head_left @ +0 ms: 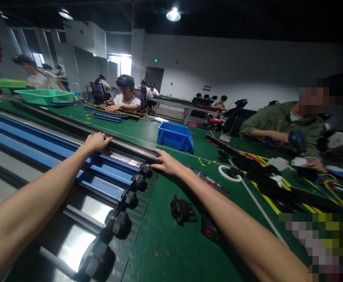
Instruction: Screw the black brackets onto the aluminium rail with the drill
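A long dark rail point(130, 147) runs far left to near right beneath the left hand point(96, 141), right hand point(169, 161) at its right end; whether fingers clamp it, unclear.

Counter point(156, 243) is green with thin white lines, and the rail point(130, 147) at 11 o'clock is black with a kinda silvery streak. Panels point(27, 150) at 10 are blue with dark stripes, end caps point(123, 225) black. Bin point(174, 140) at 12 is blue, basket point(42, 97) out past 10 minty green.
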Tool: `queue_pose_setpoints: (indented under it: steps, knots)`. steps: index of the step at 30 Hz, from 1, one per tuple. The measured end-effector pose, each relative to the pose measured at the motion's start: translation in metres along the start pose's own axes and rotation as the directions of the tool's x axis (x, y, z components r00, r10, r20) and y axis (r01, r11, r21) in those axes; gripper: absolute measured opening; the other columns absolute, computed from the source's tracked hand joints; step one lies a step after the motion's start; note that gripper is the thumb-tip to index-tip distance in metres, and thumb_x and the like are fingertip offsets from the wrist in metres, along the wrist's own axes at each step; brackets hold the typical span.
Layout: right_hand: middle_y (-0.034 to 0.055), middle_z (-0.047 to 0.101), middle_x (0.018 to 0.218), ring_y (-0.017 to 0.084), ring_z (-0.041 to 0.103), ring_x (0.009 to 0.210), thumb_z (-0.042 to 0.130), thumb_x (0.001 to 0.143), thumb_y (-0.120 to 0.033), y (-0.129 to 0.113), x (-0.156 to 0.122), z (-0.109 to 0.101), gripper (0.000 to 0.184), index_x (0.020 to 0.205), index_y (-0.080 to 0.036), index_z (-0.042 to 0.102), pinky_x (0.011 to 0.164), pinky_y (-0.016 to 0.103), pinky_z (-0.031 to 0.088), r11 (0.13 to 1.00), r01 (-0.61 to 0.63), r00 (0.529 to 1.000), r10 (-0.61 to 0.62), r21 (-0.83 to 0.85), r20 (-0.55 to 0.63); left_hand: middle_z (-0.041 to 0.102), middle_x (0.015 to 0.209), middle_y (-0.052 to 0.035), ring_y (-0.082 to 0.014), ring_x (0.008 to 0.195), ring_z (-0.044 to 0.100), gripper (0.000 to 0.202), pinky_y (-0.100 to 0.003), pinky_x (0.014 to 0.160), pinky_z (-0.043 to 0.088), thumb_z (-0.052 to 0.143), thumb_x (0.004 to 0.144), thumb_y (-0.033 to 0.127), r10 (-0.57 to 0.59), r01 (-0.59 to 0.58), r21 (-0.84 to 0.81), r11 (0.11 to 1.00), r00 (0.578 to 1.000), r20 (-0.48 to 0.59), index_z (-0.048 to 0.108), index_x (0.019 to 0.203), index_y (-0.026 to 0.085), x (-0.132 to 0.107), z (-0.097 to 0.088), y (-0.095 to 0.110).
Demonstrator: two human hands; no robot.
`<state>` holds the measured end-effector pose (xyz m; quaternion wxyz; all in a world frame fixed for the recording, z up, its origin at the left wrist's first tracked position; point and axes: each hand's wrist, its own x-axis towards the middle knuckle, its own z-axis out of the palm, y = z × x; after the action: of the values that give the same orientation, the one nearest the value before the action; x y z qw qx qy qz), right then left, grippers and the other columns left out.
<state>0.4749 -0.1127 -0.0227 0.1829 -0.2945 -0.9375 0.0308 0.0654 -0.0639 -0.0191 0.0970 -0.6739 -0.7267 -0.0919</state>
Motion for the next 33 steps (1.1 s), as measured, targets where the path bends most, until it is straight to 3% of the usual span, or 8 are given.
queue_pose_setpoints:
  steps: [7,11,16,25,33]
  knots:
    - [0.0149,0.048,0.141,0.032,0.045,0.129,0.068,0.082,-0.052,-0.003,-0.002,-0.007,0.037,0.093,-0.017,0.074,0.105,0.046,0.039,0.995,-0.006,0.996,-0.003,-0.101,-0.084,0.069,0.107,-0.0173,-0.032,0.104,0.062,0.067,-0.038,0.089,0.042,0.027,0.09,0.064,0.031,-0.031,0.001,1.0,0.997,-0.074,0.072,0.094,0.015,-0.005,-0.001,0.0]
    - [0.0143,0.06,0.117,0.026,0.054,0.108,0.063,0.083,-0.058,-0.013,-0.008,-0.024,0.042,0.091,-0.017,0.071,0.092,0.038,0.043,0.98,-0.076,0.987,0.049,-0.183,-0.15,0.073,0.102,-0.012,-0.029,0.1,0.065,0.064,-0.032,0.085,0.043,0.027,0.091,0.062,0.146,-0.147,-0.076,0.986,0.989,-0.019,0.074,0.099,0.019,-0.008,-0.006,0.009]
    - [0.0083,0.067,0.078,0.02,0.059,0.073,0.043,0.093,-0.062,-0.022,-0.012,-0.025,0.053,0.08,-0.02,0.071,0.063,0.029,0.034,0.957,-0.238,0.969,0.246,-0.168,0.028,0.075,0.096,-0.0113,-0.0278,0.091,0.067,0.067,-0.028,0.072,0.044,0.028,0.088,0.068,0.15,-0.142,-0.138,0.98,0.987,0.053,0.075,0.099,0.02,-0.01,-0.011,0.018]
    - [0.0071,0.069,0.077,0.016,0.057,0.068,0.043,0.096,-0.055,-0.015,-0.011,-0.004,0.049,0.077,-0.017,0.07,0.061,0.026,0.03,0.967,-0.25,0.968,0.248,0.048,0.037,0.073,0.084,-0.0134,-0.0303,0.083,0.066,0.071,-0.031,0.067,0.043,0.029,0.084,0.072,0.077,-0.067,-0.142,0.988,0.995,0.068,0.076,0.088,0.019,-0.007,-0.011,0.022]
    - [0.0046,0.066,0.072,0.015,0.052,0.066,0.048,0.095,-0.052,-0.016,-0.003,0.002,0.045,0.075,-0.016,0.068,0.061,0.026,0.029,0.96,-0.233,0.972,0.236,0.154,-0.005,0.07,0.075,-0.0136,-0.0289,0.077,0.065,0.071,-0.031,0.064,0.043,0.033,0.079,0.077,-0.019,0.032,-0.173,0.984,0.997,0.077,0.075,0.077,0.02,-0.007,-0.01,0.011]
